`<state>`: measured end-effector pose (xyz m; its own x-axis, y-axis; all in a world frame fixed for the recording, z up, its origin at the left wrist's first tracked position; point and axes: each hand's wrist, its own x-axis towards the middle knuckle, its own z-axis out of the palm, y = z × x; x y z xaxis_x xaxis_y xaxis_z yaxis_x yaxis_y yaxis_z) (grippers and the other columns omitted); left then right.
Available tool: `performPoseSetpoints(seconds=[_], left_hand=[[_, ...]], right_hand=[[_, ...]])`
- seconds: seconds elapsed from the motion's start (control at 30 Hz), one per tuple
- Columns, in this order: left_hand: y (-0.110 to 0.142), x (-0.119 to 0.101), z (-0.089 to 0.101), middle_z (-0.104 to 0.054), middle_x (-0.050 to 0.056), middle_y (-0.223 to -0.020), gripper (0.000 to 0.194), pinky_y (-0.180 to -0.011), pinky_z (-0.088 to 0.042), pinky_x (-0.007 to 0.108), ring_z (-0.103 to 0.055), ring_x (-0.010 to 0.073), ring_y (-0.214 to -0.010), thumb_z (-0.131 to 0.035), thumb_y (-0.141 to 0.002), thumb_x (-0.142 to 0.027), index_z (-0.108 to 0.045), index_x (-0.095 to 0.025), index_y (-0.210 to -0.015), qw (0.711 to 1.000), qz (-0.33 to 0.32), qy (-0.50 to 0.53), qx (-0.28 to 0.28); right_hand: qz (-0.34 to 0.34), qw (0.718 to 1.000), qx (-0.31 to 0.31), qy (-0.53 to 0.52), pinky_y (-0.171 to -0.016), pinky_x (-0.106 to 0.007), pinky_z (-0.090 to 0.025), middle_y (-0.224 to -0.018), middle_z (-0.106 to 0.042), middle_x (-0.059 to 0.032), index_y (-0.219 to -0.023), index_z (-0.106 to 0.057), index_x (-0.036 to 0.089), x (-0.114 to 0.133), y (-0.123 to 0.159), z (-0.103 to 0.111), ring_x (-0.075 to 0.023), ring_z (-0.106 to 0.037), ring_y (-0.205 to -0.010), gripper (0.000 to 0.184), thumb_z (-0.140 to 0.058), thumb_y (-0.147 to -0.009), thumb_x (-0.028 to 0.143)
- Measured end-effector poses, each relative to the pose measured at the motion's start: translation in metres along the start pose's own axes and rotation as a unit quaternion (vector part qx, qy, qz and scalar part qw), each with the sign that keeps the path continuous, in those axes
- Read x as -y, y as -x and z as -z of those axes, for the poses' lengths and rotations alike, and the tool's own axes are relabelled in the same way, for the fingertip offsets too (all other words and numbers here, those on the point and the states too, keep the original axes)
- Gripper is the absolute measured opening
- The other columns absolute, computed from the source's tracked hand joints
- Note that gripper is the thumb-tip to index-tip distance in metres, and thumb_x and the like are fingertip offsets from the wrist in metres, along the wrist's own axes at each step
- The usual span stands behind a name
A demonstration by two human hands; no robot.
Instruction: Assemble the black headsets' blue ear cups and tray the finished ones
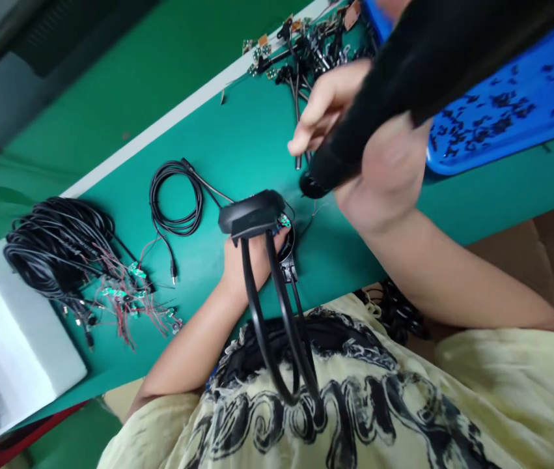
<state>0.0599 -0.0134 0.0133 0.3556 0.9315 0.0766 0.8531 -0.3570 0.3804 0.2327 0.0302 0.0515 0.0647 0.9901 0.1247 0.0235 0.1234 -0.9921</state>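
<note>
My left hand (pixel 247 260) is closed around the ear cup of a black headset (pixel 252 212), mostly hidden behind it. A small green circuit board (pixel 284 220) shows at the cup's right side, near my fingertips. The headset's thin double headband (pixel 284 312) loops down toward my shirt. A coiled black cable (pixel 176 198) runs from the cup and lies to its left. My right hand (pixel 379 150) wraps from behind around a black tapered tool (pixel 369 117), seemingly an electric screwdriver. Its narrow end points down, right of the ear cup and apart from it.
A thick bundle of black cables (pixel 62 241) with red wires and small boards lies left, by a white box (pixel 17 339). At the top are more cables and boards (pixel 316 52). A blue tray (pixel 511 137) at right holds many small black parts.
</note>
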Motion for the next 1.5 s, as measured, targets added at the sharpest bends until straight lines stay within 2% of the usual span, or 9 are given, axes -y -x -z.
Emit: performPoseSetpoints(seconds=[0.07, 0.23, 0.57, 0.67, 0.87, 1.03, 1.1, 1.23, 1.5], left_hand=[[0.002, 0.002, -0.002, -0.072, 0.009, -0.093, 0.027, -0.079, -0.055, 0.034, -0.07, 0.0221, -0.084, -0.063, -0.09, -0.039, -0.065, -0.014, -0.099, 1.0, -0.005, 0.013, -0.008], [0.004, 0.005, -0.002, -0.073, 0.009, -0.096, 0.029, -0.086, -0.055, 0.036, -0.07, 0.0231, -0.091, -0.063, -0.09, -0.04, -0.065, -0.016, -0.106, 0.999, -0.032, 0.019, -0.028], [-0.001, 0.004, -0.001, -0.074, 0.008, -0.1, 0.029, -0.087, -0.056, 0.037, -0.071, 0.0233, -0.092, -0.056, -0.094, -0.041, -0.064, -0.017, -0.108, 1.0, -0.03, -0.006, -0.008], [0.002, 0.003, 0.0, -0.073, 0.008, -0.098, 0.024, -0.083, -0.056, 0.034, -0.071, 0.0219, -0.088, -0.057, -0.094, -0.036, -0.065, -0.017, -0.107, 0.998, -0.057, -0.025, -0.01], [0.039, 0.026, 0.034, -0.071, 0.011, -0.107, 0.024, -0.09, -0.054, 0.036, -0.066, 0.0227, -0.102, -0.053, -0.095, -0.033, -0.064, -0.018, -0.111, 0.996, -0.056, -0.023, -0.061], [0.047, 0.076, 0.037, -0.056, 0.012, -0.138, 0.038, -0.107, -0.045, 0.04, -0.054, 0.0218, -0.126, -0.042, -0.096, -0.018, -0.052, -0.017, -0.133, 0.998, -0.002, 0.005, -0.057], [0.033, 0.088, 0.031, -0.045, 0.011, -0.149, 0.045, -0.109, -0.043, 0.042, -0.048, 0.0228, -0.13, -0.04, -0.094, -0.011, -0.046, -0.017, -0.139, 0.998, -0.052, -0.008, -0.023], [0.005, 0.088, 0.025, -0.049, 0.006, -0.146, 0.034, -0.1, -0.046, 0.043, -0.052, 0.0238, -0.119, -0.042, -0.096, -0.015, -0.059, -0.021, -0.125, 0.994, -0.108, -0.027, 0.012], [0.024, 0.077, 0.039, -0.067, 0.008, -0.096, 0.02, -0.077, -0.05, 0.034, -0.06, 0.0206, -0.087, -0.049, -0.096, -0.021, -0.066, -0.018, -0.105, 0.986, -0.132, -0.101, 0.022]], right_hand=[[0.003, 0.996, 0.009, -0.089, -0.102, -0.038, -0.053, -0.125, -0.055, -0.0035, -0.129, -0.038, 0.03, -0.009, 0.028, 0.013, -0.0194, -0.063, -0.112, 0.061, -0.056, -0.083, 0.067], [-0.106, 0.985, 0.113, -0.076, -0.11, -0.049, -0.046, -0.137, -0.046, -0.0147, -0.148, -0.013, 0.027, -0.045, 0.086, 0.017, -0.0239, -0.054, -0.127, 0.061, -0.038, -0.098, 0.053], [0.032, 0.975, 0.192, 0.111, -0.112, -0.046, -0.044, -0.144, -0.04, -0.0191, -0.151, -0.014, 0.017, -0.037, 0.075, 0.01, -0.0266, -0.044, -0.135, 0.074, -0.053, -0.093, 0.042], [0.078, 0.954, 0.178, 0.23, -0.103, -0.045, -0.052, -0.128, -0.058, -0.0129, -0.13, -0.044, 0.021, -0.03, 0.078, 0.02, -0.0251, -0.056, -0.122, 0.043, -0.056, -0.091, 0.033], [0.171, 0.965, 0.027, 0.199, -0.079, -0.042, -0.059, -0.102, -0.069, -0.0095, -0.106, -0.048, 0.023, -0.017, 0.084, 0.034, -0.0219, -0.069, -0.09, 0.027, -0.059, -0.082, 0.017], [0.354, 0.881, 0.201, 0.243, -0.06, -0.031, -0.053, -0.056, -0.055, 0.0019, -0.068, -0.043, 0.023, -0.014, 0.076, 0.027, -0.0142, -0.058, -0.058, 0.019, -0.055, -0.083, 0.022], [0.362, 0.844, 0.238, 0.317, -0.073, -0.035, -0.056, -0.079, -0.068, -0.0047, -0.081, -0.058, 0.021, -0.018, 0.069, 0.014, -0.0194, -0.065, -0.081, 0.005, -0.057, -0.084, 0.025], [0.282, 0.817, 0.279, 0.419, -0.104, -0.052, -0.046, -0.127, -0.062, -0.0142, -0.128, -0.055, 0.013, -0.029, 0.061, -0.01, -0.0305, -0.053, -0.123, 0.043, -0.057, -0.088, 0.029], [0.232, 0.806, 0.276, 0.469, -0.104, -0.054, -0.042, -0.135, -0.056, -0.0153, -0.137, -0.049, 0.015, -0.04, 0.067, -0.014, -0.0326, -0.051, -0.125, 0.048, -0.051, -0.093, 0.034]])
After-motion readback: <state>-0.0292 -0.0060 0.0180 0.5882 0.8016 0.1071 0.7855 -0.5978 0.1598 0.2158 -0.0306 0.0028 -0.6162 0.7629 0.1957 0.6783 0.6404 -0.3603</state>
